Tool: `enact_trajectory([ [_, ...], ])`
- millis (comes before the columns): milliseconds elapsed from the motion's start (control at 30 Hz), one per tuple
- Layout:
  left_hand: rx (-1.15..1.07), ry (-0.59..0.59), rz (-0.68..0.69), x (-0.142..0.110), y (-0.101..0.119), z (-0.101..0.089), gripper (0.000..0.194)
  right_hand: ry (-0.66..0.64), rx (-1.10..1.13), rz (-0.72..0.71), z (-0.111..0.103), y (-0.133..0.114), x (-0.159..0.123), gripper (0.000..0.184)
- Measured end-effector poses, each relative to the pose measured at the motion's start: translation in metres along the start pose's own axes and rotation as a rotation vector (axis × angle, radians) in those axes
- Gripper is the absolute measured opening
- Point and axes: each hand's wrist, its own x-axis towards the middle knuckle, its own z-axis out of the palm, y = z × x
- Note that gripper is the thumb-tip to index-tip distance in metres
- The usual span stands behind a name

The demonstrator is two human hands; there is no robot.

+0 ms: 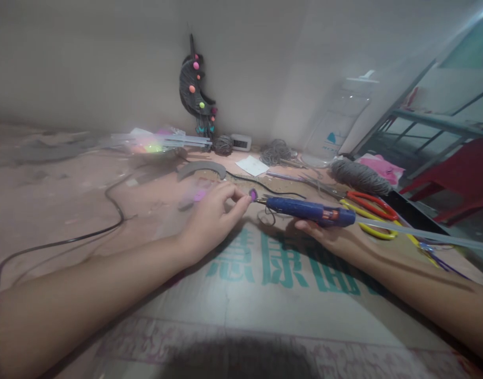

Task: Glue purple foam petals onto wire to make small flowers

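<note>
My left hand (pixel 213 218) pinches a small purple piece with a dark rim (pixel 253 195) between thumb and fingertips. A blue hot glue gun (pixel 299 207) lies in my right hand (pixel 328 237), its nozzle pointing left and at or very near the purple piece; I cannot tell if they touch. A long translucent glue stick (pixel 415 231) sticks out of its back end. Behind my left hand lie a grey curved strip (pixel 202 168) and a blurred purple bit (pixel 200 196). Most of my right fingers are hidden under the gun.
A dark crescent decoration with coloured balls (pixel 192 87) leans on the wall. Around the back stand a clear bottle (pixel 336 123), grey yarn (pixel 360 176), glue sticks (pixel 186 140) and a white card (pixel 252 165). Scissors (pixel 371 205) lie at right; a black cord (pixel 68 240) crosses the left.
</note>
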Motion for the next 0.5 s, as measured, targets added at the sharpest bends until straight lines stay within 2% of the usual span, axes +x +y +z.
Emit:
enact_trajectory([
  [367,-0.001,-0.005,-0.002,-0.0005,0.0006,0.0000,0.025,0.024,0.055,-0.029,0.0034,0.0033,0.0025,0.023],
  [500,-0.005,-0.004,-0.005,0.0007,0.0012,-0.0005,0.026,0.079,0.097,-0.038,0.0049,0.0042,0.0036,0.023],
])
